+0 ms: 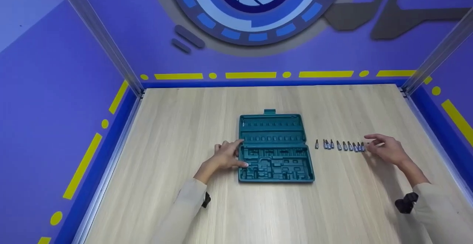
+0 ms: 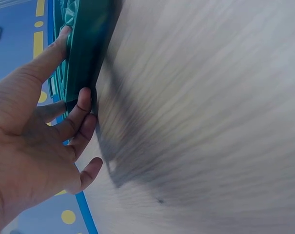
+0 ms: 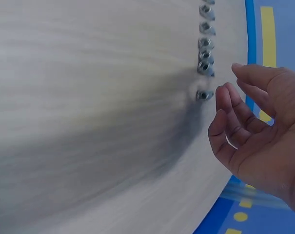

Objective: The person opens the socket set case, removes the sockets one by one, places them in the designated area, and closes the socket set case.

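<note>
A dark green plastic tool case [image 1: 273,180] lies unfolded on the table, its moulded slots facing up. My left hand [image 1: 225,156] grips its left edge; in the left wrist view the thumb is on the rim and fingertips touch the outer side wall [image 2: 86,53]. To the right of the case, small silver bit sockets with dark tips [image 1: 344,146] stand in a row. At the row's right end hovers my right hand [image 1: 387,149], fingers loosely bent and holding nothing. The right wrist view shows the end socket [image 3: 204,95] just beside its fingertips.
The light wood table [image 1: 177,125] is walled at the back and sides by blue-purple panels [image 1: 66,100] with yellow marks. Metal posts [image 1: 99,33] rise at the back corners. The case's latch tab [image 1: 269,111] points toward the back wall.
</note>
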Demonstrator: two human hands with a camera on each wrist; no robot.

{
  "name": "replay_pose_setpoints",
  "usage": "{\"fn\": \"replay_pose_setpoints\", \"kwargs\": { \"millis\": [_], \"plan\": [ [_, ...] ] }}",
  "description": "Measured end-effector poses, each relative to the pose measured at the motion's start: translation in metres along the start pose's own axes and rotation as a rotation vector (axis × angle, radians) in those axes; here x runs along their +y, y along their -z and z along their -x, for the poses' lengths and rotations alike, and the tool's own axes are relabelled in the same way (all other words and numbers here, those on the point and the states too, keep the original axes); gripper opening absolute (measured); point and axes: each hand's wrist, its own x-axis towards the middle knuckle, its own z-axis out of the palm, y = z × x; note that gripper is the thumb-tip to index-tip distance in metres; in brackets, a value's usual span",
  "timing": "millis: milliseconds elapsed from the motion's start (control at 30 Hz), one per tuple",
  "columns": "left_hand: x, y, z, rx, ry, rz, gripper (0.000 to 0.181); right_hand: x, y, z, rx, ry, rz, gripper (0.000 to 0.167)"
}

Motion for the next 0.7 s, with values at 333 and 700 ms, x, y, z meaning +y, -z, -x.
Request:
{"fn": "replay_pose_setpoints", "kwargs": {
  "millis": [333,700],
  "plan": [
    [-0.002,0.001,0.001,-0.028,-0.012,0.026,0.095,-0.054,-0.022,-0.012,-0.041,0.192,-0.111,0.033],
    [0.000,0.000,-0.001,-0.070,0.013,0.121,0.094,-0.101,-0.054,-0.038,-0.209,0.205,-0.191,0.035]
  ]
}}
